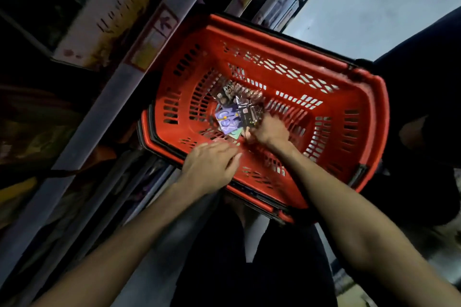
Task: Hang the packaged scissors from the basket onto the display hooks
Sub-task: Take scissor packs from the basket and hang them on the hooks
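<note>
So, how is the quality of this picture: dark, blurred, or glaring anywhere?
Head view: dim overall, with the shelves nearly black; motion blur smears the right hand and the packages in the red basket; no glare; the floor is the brightest part.

Shop aisle, red shopping basket (369,117), shelf edges with price labels (143,56)

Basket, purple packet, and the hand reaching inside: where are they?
Basket (373,127): head view, on its red right-side rim.
Purple packet (225,119): head view, on its printed front.
Right hand (270,130): head view, on the back of the hand.
</note>
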A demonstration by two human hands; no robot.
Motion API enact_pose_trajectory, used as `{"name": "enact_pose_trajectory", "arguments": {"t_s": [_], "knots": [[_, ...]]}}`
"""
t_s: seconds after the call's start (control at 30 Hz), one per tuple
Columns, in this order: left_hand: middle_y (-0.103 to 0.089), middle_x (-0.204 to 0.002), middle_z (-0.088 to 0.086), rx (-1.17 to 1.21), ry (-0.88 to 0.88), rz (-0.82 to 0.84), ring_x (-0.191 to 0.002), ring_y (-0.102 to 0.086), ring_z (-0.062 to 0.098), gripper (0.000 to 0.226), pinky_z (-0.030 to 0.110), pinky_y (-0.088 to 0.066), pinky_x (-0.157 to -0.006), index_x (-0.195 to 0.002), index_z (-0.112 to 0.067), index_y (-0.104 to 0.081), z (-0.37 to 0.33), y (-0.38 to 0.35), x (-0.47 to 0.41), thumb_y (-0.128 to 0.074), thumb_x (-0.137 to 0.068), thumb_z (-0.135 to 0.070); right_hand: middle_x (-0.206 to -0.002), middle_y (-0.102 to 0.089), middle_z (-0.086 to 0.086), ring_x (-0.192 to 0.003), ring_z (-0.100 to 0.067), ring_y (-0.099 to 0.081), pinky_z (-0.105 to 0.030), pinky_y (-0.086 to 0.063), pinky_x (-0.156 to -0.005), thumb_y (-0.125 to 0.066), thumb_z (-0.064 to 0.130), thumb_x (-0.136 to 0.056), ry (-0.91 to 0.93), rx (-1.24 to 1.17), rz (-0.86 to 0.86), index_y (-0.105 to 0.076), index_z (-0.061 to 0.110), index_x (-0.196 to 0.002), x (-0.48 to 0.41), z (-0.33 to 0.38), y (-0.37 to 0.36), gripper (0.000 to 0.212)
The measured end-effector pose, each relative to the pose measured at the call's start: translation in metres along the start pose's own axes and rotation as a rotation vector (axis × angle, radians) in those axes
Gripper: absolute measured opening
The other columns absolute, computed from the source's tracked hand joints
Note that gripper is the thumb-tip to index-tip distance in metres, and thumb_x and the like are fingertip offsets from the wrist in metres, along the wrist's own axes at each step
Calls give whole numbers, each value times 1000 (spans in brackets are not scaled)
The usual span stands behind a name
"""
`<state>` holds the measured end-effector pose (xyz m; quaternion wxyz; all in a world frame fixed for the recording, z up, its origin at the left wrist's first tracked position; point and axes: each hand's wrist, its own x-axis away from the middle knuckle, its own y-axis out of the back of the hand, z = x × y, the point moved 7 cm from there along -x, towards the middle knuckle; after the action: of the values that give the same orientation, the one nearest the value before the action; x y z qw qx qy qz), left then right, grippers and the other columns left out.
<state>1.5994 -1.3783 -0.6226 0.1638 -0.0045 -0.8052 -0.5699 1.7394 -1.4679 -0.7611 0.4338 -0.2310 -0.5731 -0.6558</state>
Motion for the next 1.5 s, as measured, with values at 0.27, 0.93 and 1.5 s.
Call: {"name": "enact_pose_trajectory", "arguments": {"t_s": [0.27, 0.93, 1.5], "knots": [[-73, -108, -9, 144, 161, 185, -103, -69, 17, 38, 36, -49, -89, -111, -31, -71, 9, -13, -5, -40, -98, -49, -146, -43, -19, -134, -37, -47, -47, -48, -104, -81, 53, -78, -172, -89, -108, -41, 10, -143, -55, -28, -46, 88], [-33, -161, 19, -34, 503, 545, -144, -40, 39, 106, 51, -47, -106, -162, -17, -20, 67, -142, -134, -78, -83, -59, -130, -67, -20, -123, -35, -63, -37, -53, -94, -64, 19, -92, -357, -248, -15, -66, 6, -124, -30, -89, -2, 35], [-68, -133, 19, 519, 937, 331, -123, -63, 40, 38, 35, -49, -98, -134, -16, -64, 144, -145, -129, -57, -99, -30, -125, -68, -14, -117, -32, -65, -35, -50, -86, -61, 26, -96, -334, -155, -71, -64, 12, -121, -20, -81, -8, 29]]}}
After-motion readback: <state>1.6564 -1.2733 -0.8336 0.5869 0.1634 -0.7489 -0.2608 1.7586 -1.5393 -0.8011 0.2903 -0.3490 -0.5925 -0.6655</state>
